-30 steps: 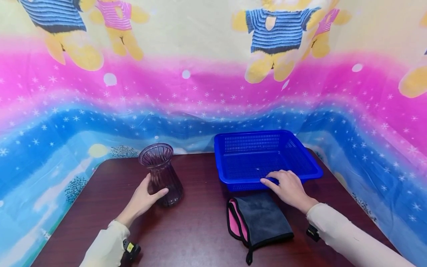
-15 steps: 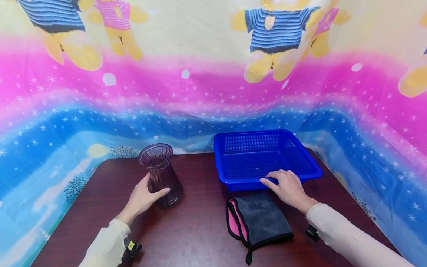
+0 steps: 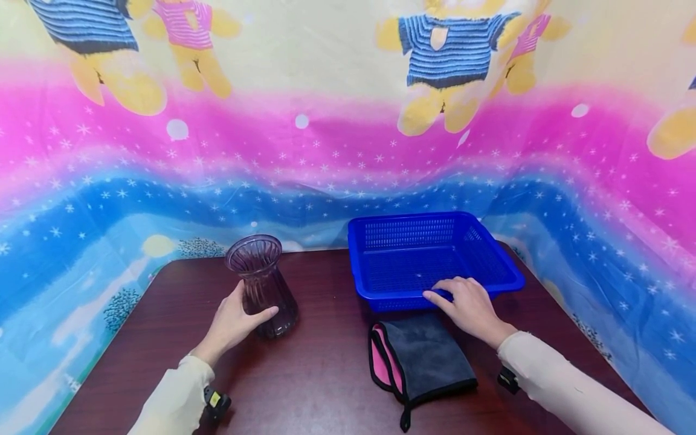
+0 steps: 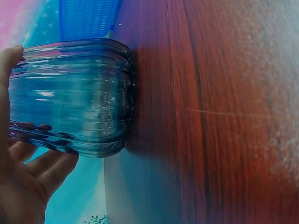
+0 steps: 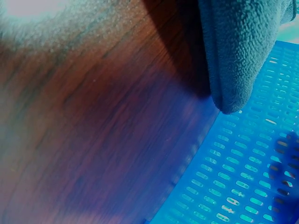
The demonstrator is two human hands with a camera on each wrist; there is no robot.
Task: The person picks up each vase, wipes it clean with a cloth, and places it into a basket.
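A ribbed purple glass vase (image 3: pixel 262 279) (image 4: pixel 70 93) stands upright on the dark wooden table (image 3: pixel 326 374). My left hand (image 3: pixel 232 324) (image 4: pixel 23 186) grips its lower body, thumb in front and fingers behind. A blue plastic mesh basket (image 3: pixel 402 254) (image 5: pixel 243 177) sits to the right with nothing in it. My right hand (image 3: pixel 469 306) lies over its near rim with the fingers bent over the edge into the basket. A folded grey cloth (image 3: pixel 421 356) (image 5: pixel 238 51) with a pink inside and black trim lies just in front of the basket, beside my right wrist.
A bright printed sheet (image 3: pixel 326 151) with bears hangs behind and wraps both sides of the table. The basket's corner (image 4: pixel 86 18) shows beyond the vase in the left wrist view. Bare table top lies between vase and basket and along the front edge.
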